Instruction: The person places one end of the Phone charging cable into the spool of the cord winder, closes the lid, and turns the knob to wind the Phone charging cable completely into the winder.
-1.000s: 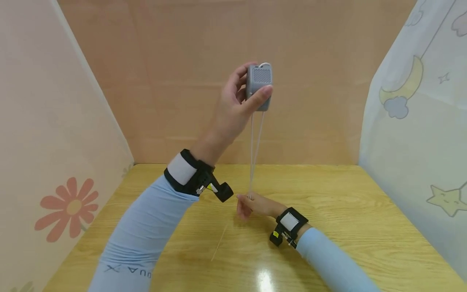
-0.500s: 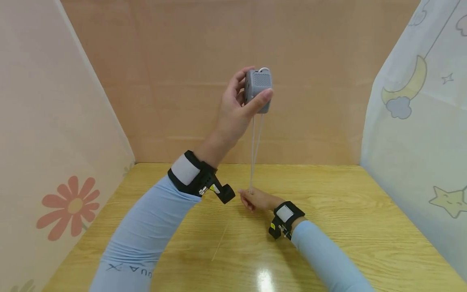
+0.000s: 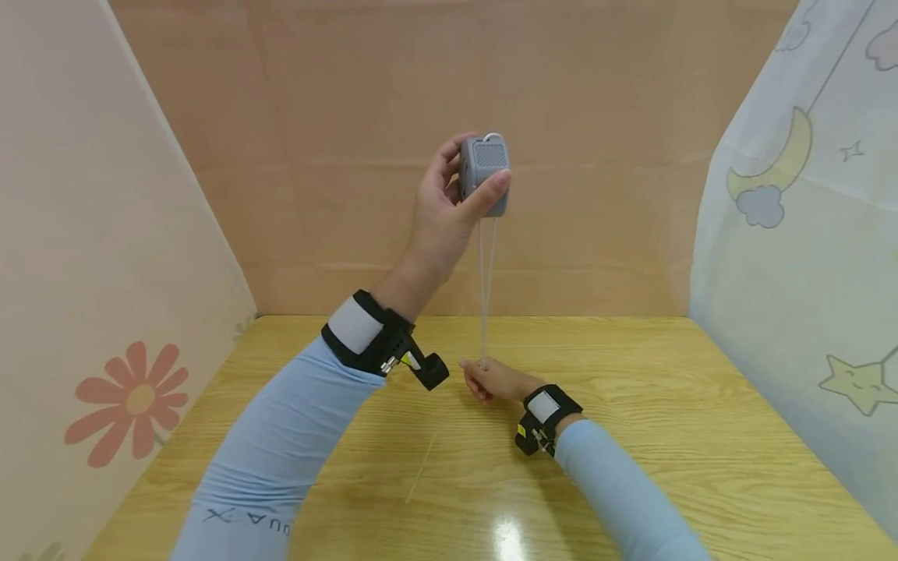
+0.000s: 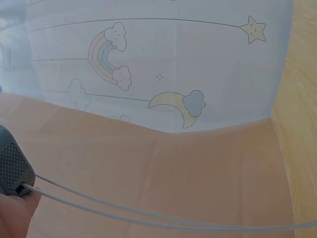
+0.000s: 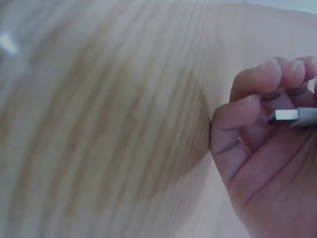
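We hold the grey charger (image 3: 482, 173) up in our left hand (image 3: 449, 204), now a little lower and further left than a second ago. Our right hand (image 3: 491, 379), near the table's (image 3: 701, 421) far edge, pinches the plug (image 5: 292, 117), so the white cable (image 3: 484, 288) hangs nearly straight, ready for winding.

Bright, even indoor light. Glare spot on wooden table (image 3: 508, 538) near bottom edge. Head view sharp, wide-angle bending at edges. Right wrist view blurred; table grain smeared.
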